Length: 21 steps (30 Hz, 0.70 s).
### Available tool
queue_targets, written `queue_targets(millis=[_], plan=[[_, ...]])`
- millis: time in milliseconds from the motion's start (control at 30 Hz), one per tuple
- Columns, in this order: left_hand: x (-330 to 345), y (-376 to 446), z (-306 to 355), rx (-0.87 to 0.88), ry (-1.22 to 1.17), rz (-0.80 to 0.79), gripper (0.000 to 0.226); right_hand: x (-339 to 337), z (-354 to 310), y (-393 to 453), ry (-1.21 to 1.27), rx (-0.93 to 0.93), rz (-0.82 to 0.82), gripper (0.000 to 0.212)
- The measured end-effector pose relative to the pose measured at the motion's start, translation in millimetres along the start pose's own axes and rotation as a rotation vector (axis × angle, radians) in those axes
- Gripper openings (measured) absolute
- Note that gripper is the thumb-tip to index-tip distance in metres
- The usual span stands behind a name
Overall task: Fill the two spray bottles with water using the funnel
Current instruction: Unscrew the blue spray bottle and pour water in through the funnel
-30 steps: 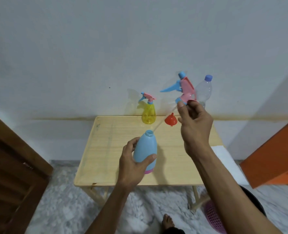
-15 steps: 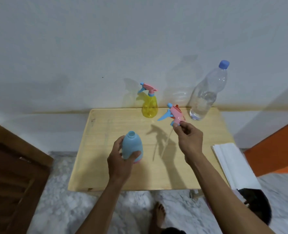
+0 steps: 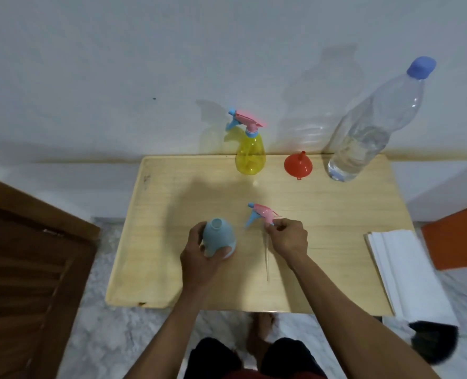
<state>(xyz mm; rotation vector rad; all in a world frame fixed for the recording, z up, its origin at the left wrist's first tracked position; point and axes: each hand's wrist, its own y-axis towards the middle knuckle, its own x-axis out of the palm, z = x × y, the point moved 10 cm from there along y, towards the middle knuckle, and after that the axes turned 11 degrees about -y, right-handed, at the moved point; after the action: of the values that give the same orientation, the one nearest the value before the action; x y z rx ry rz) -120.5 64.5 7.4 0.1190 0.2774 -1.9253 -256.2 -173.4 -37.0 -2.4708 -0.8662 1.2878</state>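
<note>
A dark wooden louvred panel (image 3: 21, 269) stands at the left edge, on a pale marbled floor (image 3: 112, 337); a plain white wall (image 3: 117, 64) closes the far side. The light wooden surface (image 3: 172, 203) abuts that wall; on it, the left hand (image 3: 202, 258) grips the uncapped blue spray bottle (image 3: 218, 239), upright, near-centre; the right hand (image 3: 287, 239) pinches the pink spray head (image 3: 262, 214), its dip tube (image 3: 267, 261) lying on the wood. Along the far edge stand the yellow spray bottle (image 3: 250, 154), head fitted; the red funnel (image 3: 298, 165), spout up; the clear water bottle (image 3: 369, 132), capped. White paper sheets (image 3: 407, 272) lie at the right edge; an orange panel (image 3: 456, 236) lies beyond.
</note>
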Motion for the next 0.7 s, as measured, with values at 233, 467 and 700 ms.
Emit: queue_targets(millis=[233, 467, 700], plan=[[9.7, 6.3, -12.1, -0.030, 0.002, 0.006, 0.071, 6.7, 0.2, 5.8, -0.254, -0.034, 0.084, 0.028], [11.2, 10.6, -8.4, 0.012, 0.027, -0.043, 0.073, 9.6, -2.4, 3.5, -0.324, -0.040, 0.098, 0.036], [9.4, 6.1, -7.6, 0.018, 0.070, -0.063, 0.067, -9.7, -9.9, 4.9, -0.269, -0.078, 0.158, 0.046]])
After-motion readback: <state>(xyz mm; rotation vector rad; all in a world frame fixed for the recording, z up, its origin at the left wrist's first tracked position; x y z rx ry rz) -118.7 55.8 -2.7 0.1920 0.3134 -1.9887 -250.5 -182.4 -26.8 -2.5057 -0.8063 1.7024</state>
